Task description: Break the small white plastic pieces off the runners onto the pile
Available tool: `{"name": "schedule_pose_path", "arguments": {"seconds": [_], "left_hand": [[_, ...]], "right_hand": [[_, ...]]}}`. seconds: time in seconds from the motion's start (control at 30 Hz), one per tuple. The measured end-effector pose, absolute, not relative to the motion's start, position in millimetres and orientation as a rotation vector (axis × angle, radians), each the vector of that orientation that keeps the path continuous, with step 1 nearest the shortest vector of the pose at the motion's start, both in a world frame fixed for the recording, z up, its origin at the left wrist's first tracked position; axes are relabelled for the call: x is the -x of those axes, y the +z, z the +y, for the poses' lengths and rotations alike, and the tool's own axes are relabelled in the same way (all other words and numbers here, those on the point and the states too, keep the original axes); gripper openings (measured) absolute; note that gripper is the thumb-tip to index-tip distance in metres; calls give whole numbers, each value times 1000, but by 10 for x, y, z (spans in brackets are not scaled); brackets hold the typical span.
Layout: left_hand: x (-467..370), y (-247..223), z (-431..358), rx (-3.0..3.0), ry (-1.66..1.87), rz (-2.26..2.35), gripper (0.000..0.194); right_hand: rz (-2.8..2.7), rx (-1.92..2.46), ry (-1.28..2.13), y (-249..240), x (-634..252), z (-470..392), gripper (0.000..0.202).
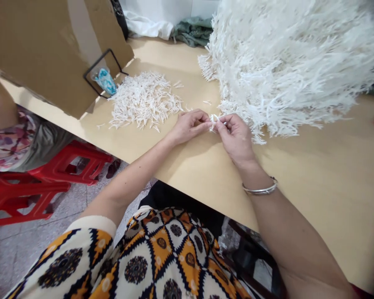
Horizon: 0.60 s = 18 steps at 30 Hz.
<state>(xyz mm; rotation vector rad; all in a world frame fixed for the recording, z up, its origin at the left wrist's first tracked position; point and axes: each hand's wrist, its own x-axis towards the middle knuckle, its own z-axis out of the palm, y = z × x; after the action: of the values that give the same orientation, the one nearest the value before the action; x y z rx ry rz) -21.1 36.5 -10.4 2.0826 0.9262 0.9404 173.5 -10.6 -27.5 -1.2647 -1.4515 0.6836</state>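
My left hand (191,125) and my right hand (237,137) meet above the table, fingertips pinched on a small white branched sprig (214,119) between them. The sprig looks like plastic, and the fingers partly cover it. To the left of my left hand lies a low heap of short white pieces (145,99), with a few strays beside it. Just beyond my right hand rises a large, tangled pile of white branched sprigs (286,70). A silver bangle (262,189) circles my right wrist.
A big cardboard sheet or box (46,50) stands at the left, with a black wire stand (97,62) and a blue-and-white packet (105,81) by it. Cloths (193,31) lie along the back. Another person's arm (0,101) and red stools (68,162) are at the left.
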Motion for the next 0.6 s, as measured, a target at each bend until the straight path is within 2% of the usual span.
{"name": "schedule_pose_path", "arguments": {"seconds": [0.23,0.37,0.47,0.6], "left_hand": [[209,-165,450,-1997,933,946,18],[206,-166,481,-2040,887,969,22],[212,-170,502,-2089,863,990,21],[215,-184,514,-2199,843,1034,18]], "right_hand": [[-1607,1239,681,-193,-1744,-105,24],[-1626,1265,655,-182,-1751,-91,31],[-1629,1303,566,-226,-1734,-51,35],[-1606,1422,376,-295,-1642,13,31]]}}
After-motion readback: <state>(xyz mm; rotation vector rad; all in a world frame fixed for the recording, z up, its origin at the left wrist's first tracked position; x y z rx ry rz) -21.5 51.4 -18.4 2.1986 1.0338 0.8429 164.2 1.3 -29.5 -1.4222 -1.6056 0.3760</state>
